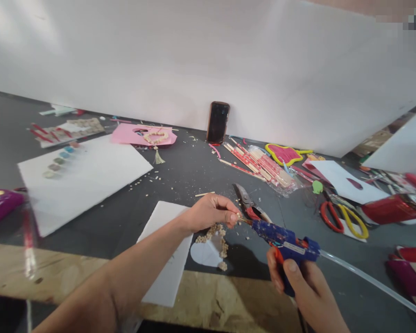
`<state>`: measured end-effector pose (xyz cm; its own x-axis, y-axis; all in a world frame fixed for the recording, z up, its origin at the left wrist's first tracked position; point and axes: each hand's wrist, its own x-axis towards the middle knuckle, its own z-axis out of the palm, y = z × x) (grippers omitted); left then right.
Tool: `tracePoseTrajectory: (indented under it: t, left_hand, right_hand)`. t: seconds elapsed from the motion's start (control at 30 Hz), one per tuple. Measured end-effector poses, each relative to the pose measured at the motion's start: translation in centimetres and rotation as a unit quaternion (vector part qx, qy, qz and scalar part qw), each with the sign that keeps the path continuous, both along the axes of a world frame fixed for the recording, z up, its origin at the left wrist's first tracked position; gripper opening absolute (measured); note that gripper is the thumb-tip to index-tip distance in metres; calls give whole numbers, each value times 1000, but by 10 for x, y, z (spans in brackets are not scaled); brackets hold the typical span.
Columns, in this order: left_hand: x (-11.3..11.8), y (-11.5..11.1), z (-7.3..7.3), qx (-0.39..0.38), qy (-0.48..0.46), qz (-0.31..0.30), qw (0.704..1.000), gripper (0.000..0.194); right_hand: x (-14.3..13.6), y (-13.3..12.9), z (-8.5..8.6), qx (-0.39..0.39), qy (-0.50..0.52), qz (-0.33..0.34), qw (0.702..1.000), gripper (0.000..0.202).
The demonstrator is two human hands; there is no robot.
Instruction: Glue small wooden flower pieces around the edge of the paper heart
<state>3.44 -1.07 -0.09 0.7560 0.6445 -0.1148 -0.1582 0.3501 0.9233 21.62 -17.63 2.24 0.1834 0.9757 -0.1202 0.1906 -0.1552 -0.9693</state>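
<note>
My right hand (pixel 300 282) is wrapped round the handle of a blue glue gun (pixel 284 238), and a long clear glue stick (pixel 370 280) sticks out of its back. My left hand (pixel 215 212) pinches a small beige piece (pixel 239 216) right at the gun's nozzle. Below my left hand lies a white rounded cutout (pixel 206 252), with small beige pieces (pixel 223 245) clustered along its top and right edge. A white board (pixel 164 263) lies under my left forearm. Pruning shears (pixel 247 203) rest just behind the nozzle.
A phone (pixel 218 122) leans on the white wall. Wrapped sticks (pixel 260 166), scissors (pixel 343 219) and a red can (pixel 391 208) lie to the right. On the left are a large white sheet (pixel 86 175) and pink paper (pixel 125 134) bearing a beaded ring (pixel 156 138).
</note>
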Motion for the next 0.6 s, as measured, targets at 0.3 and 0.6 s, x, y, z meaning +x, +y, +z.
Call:
tracePoseTrajectory:
  t: [0.3, 0.6]
  left_hand:
    - [0, 1, -3, 10, 3, -6, 1000, 18]
    - [1, 1, -2, 14, 6, -7, 1000, 18]
  right_hand:
    - [8, -1, -10, 15, -30, 35, 999, 39]
    - [14, -2, -18, 35, -26, 54, 998, 34]
